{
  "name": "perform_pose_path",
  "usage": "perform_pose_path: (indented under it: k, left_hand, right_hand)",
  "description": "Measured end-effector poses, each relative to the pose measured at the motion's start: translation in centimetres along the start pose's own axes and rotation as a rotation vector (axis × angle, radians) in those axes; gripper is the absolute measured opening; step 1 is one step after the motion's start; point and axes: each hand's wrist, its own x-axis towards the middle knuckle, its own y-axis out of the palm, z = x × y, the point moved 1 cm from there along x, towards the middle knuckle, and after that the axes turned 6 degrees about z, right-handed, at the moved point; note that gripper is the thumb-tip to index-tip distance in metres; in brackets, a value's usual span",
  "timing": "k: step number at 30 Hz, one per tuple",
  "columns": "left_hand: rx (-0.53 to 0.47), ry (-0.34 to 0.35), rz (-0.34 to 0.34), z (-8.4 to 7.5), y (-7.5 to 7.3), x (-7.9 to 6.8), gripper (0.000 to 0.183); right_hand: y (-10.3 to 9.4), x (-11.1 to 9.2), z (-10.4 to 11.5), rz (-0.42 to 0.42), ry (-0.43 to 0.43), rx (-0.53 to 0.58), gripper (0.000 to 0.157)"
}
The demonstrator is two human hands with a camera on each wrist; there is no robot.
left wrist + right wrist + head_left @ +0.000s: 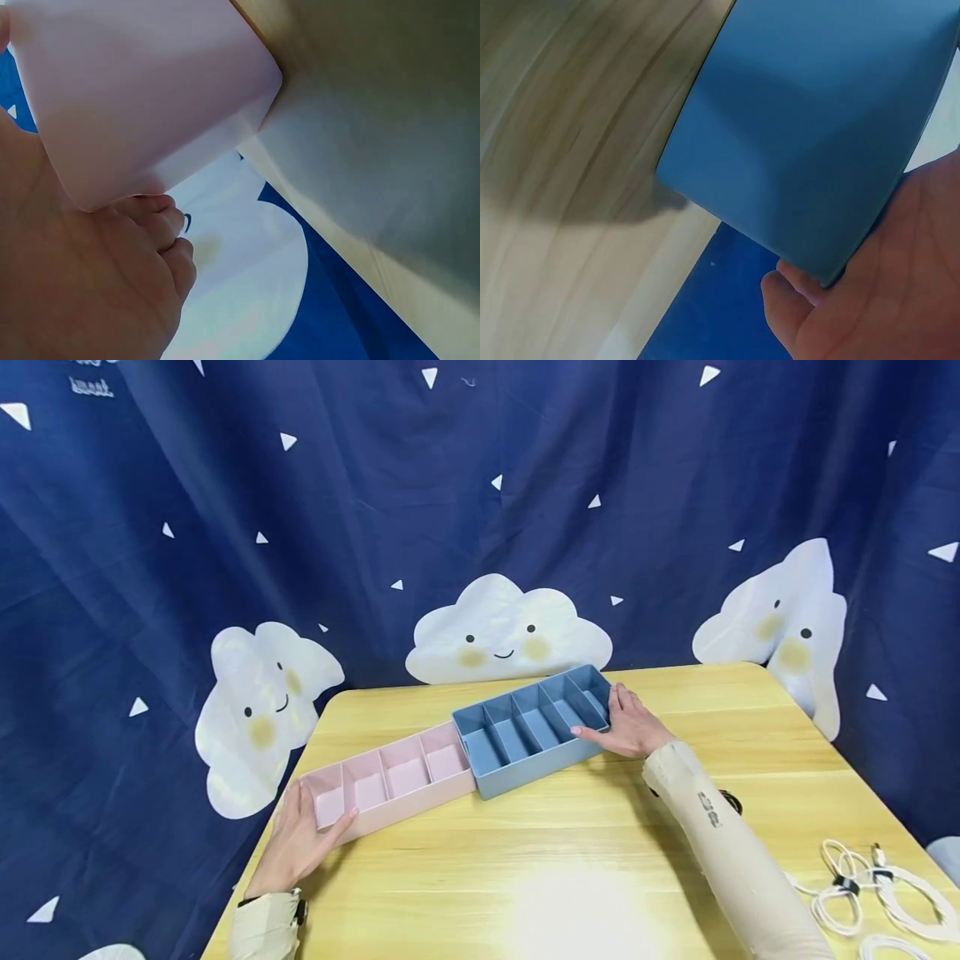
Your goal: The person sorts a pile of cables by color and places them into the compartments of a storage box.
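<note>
In the head view, a pink divided storage box [412, 803] and a blue divided storage box [540, 767] form a slanting line, the blue one farther right and back. Their ends meet at the middle; whether they are joined there I cannot tell. My left hand [292, 842] grips the pink box's left end, thumb along the near side. At the opposite end, my right hand [630, 727] holds the blue box, thumb on its near wall. The left wrist view shows the pink end wall [150, 90] against my palm. Blue end wall [802, 135] fills much of the right wrist view.
Both boxes are over a light wooden table [450, 877]. White coiled cables [847, 885] lie at its right front, and a small black coil [731, 802] sits beside my right forearm. A dark blue curtain [360, 527] with clouds hangs behind the table.
</note>
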Motion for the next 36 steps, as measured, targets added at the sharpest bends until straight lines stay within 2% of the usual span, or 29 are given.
perform_pose_path:
  k: [9,17,25,36]
  left_hand:
    - [0.011,0.053,0.004,-0.7,0.2,1.8,0.113]
    - [0.009,0.062,0.030,-1.1,0.3,2.9,0.114]
    - [0.015,0.129,-0.018,-1.6,0.5,4.2,0.111]
    - [0.018,0.135,0.027,-2.3,0.9,6.0,0.113]
  right_hand:
    - [-0.1,-1.0,-1.2,-0.003,0.042,0.016,0.128]
    - [-0.3,-1.8,-1.8,-0.027,0.058,0.002,0.128]
    - [-0.4,-2.4,-2.4,-0.034,0.072,0.005,0.128]
    - [-0.6,-3.3,-3.3,-0.016,0.121,0.027,0.129]
